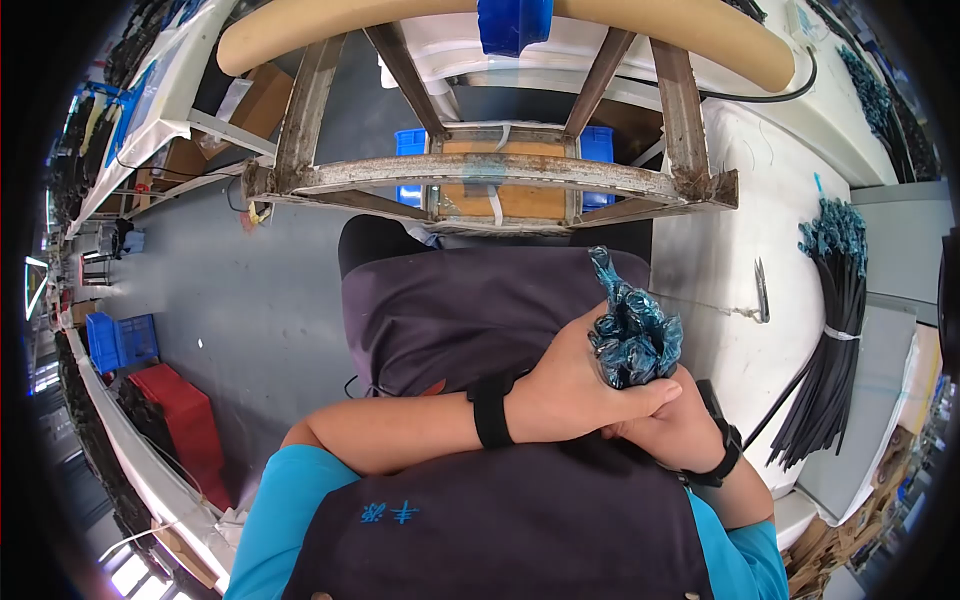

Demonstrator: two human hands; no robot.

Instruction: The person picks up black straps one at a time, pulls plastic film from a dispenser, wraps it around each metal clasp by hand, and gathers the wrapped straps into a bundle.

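Note:
My left hand [565, 385] is wrapped around a bundle with crinkled blue plastic-wrapped ends [635, 340]. The wrapped tips stick up out of the fist, and its lower part is hidden by my hands and the apron. Just below and to the right, my right hand [672, 425] is closed against the left, under its thumb. What lies inside the right fingers is hidden. Both hands are over the lap of my dark apron [470, 310].
A tied bundle of black strands with blue-wrapped tips [838, 300] lies on the white table [720, 250] at right. Near it are pointed metal tweezers [761, 290]. A rusty metal frame [480, 176] with a padded bar [400, 12] stands ahead. Blue [120, 340] and red [180, 420] containers stand left.

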